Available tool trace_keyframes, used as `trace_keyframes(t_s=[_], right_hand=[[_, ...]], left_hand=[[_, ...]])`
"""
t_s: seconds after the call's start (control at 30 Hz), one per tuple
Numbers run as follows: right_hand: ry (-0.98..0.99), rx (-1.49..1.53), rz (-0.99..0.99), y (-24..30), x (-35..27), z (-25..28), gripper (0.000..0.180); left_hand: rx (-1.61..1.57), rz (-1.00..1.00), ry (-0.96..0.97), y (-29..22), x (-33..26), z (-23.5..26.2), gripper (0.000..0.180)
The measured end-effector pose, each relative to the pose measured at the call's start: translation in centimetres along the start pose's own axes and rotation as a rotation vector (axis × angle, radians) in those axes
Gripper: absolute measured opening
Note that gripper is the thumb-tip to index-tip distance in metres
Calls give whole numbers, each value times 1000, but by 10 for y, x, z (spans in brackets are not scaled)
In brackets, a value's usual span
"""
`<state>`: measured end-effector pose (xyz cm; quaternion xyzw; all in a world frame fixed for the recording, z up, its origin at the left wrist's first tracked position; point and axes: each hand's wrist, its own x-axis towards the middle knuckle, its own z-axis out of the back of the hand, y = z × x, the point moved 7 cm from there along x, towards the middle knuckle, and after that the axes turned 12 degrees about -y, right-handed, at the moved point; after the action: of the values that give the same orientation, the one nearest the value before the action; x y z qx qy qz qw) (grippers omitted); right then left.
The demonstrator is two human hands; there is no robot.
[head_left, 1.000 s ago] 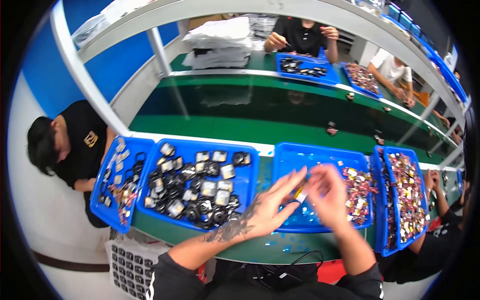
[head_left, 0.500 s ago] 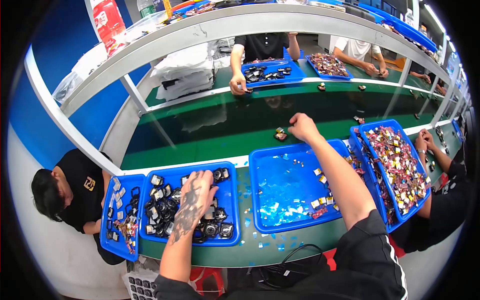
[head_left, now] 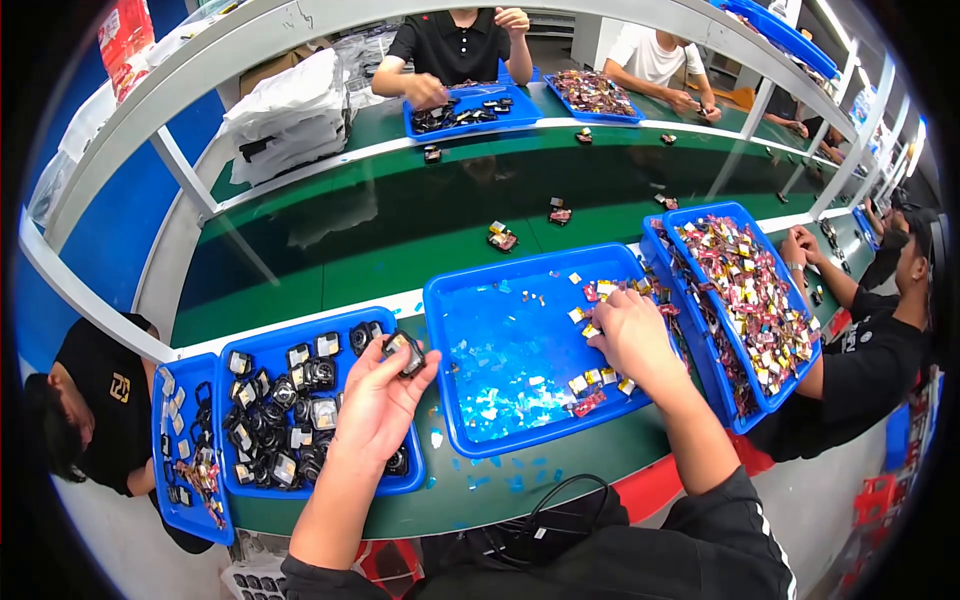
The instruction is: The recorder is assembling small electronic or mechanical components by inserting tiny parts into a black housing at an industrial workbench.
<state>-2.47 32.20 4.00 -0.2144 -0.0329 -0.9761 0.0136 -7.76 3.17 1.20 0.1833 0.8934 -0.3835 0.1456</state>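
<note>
My left hand (head_left: pixel 372 405) is palm up, its fingers closed round a small black plastic housing (head_left: pixel 405 354) with a pale square on it. It is between two blue trays. My right hand (head_left: pixel 637 338) reaches down into the right part of a blue tray (head_left: pixel 470 440), fingertips bent together among small yellow, white and red electronic parts (head_left: pixel 590 379). What those fingertips pinch, if anything, is hidden. To the left, another blue tray (head_left: pixel 412 480) is piled with black housings (head_left: pixel 285 430). Scraps of light-blue film (head_left: pixel 500 400) litter the tray under my right hand.
A heaped tray of parts (head_left: pixel 745 300) stands at right. Beyond runs a green conveyor belt (head_left: pixel 370 265) carrying loose parts (head_left: pixel 502 237). A narrow tray (head_left: pixel 190 515) stands far left. A metal frame (head_left: pixel 330 40) crosses above. Other people work opposite and at both sides.
My left hand has come up from the tray of housings, turned over and holds one. My right hand has drawn back from the belt into the tray, and another part shows on the belt.
</note>
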Motion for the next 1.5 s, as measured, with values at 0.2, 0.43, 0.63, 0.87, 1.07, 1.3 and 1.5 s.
trace_keyframes(t_s=[0.2, 0.43, 0.63, 0.87, 1.07, 1.3, 1.5], right_hand=[[-8, 138, -10, 5, -5, 6, 24], [47, 1308, -542, 13, -6, 13, 9], [-140, 812, 90, 106, -20, 67, 17], [133, 1344, -415, 94, -27, 20, 28], [226, 1691, -520, 91, -30, -8, 12], [268, 1547, -541, 100, -27, -4, 5], [-1, 1112, -380, 79, -18, 7, 6]], left_hand=[[233, -61, 94, 8, -15, -14, 38], [824, -443, 183, 10, -27, -11, 20], [769, -277, 413, 47, -33, -34, 21], [616, -307, 298, 40, -36, -29, 15], [731, -384, 394, 41, -42, -27, 15], [1021, -437, 393, 45, -47, -30, 14], [829, -441, 278, 35, -37, -28, 13]])
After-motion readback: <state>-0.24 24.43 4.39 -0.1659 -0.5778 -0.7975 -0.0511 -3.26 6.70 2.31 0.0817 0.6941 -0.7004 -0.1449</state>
